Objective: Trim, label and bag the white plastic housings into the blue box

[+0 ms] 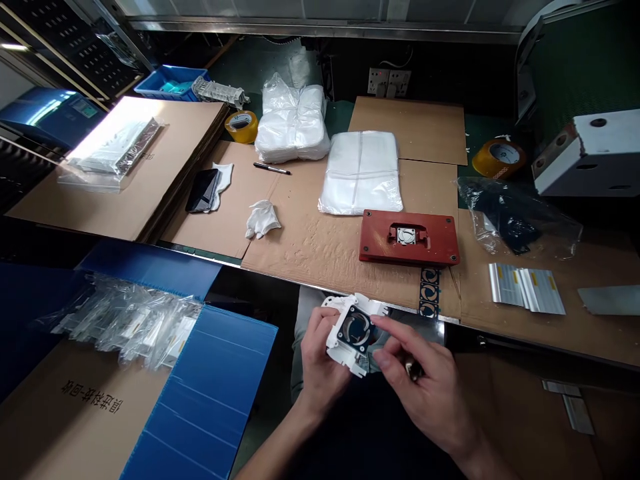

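Observation:
My left hand (323,350) grips a white plastic housing (336,352) over my lap, just off the table's front edge. Set on the housing's face is a black square piece (356,329) with a round swirl-shaped opening and dots at its corners. The index finger of my right hand (425,373) reaches to the upper right corner of that black piece. The other right fingers curl around a small dark object with a shiny end, mostly hidden in the palm. A strip of similar black square pieces (429,293) lies at the table edge beyond my right hand.
A red fixture (409,253) holding a small metallic part stands on the cardboard-covered table. Behind it lie stacked white bags (360,173). Silver labelled plates (525,288) are at right. An open blue box (200,393) with bagged parts (135,327) stands at left.

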The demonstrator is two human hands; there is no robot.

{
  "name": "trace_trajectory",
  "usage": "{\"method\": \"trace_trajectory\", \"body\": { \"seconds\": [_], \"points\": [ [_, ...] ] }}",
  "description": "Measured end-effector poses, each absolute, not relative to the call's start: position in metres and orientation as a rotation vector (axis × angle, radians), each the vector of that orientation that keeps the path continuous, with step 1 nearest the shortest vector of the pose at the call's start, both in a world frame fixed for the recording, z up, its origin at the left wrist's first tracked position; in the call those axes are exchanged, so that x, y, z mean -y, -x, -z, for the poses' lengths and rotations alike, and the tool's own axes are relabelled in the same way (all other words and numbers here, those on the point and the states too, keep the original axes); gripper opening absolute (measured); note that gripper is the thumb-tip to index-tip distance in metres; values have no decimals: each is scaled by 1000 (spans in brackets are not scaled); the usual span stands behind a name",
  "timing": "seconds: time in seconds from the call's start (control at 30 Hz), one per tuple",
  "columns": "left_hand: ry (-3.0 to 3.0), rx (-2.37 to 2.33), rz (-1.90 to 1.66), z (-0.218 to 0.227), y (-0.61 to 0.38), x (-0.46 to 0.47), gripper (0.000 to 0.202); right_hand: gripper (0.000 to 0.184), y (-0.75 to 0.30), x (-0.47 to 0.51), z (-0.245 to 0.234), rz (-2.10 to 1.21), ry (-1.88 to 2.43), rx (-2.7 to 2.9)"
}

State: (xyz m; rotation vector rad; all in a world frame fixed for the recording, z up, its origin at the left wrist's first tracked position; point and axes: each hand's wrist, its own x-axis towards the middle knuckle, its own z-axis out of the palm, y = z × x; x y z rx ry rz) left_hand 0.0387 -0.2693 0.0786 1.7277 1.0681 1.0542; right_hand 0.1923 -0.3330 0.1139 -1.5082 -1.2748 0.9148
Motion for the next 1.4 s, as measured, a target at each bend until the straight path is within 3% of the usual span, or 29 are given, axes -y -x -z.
{"method": "trace_trajectory", "body": {
  "seconds": [0.37,0.73,0.93,1.0,1.13,1.2,1.4],
  "points": [
    [-1742,-1065,-1011,-75,-39,272,14,41,-192,327,-118,-792,1474,1428],
    [-1671,-1098,-961,-77,-39,270,11,45,-198,326,-120,-1078,1478,1442],
    [-1047,-1146,-901,-80,-41,264,36,22,-216,339,-87,-853,1645,913],
    [-850,-1098,-944,-80,-43,263,46,28,-223,339,-70,-899,1620,721],
    [-614,-1039,-1018,-85,-57,261,52,56,-220,339,-52,-1304,1360,501],
    [-523,-990,-1024,-90,-66,260,49,58,-213,337,-54,-1410,1265,396],
    [-500,-846,-877,-94,-78,249,51,65,-252,301,-91,-1015,1282,437]
  ]
}}
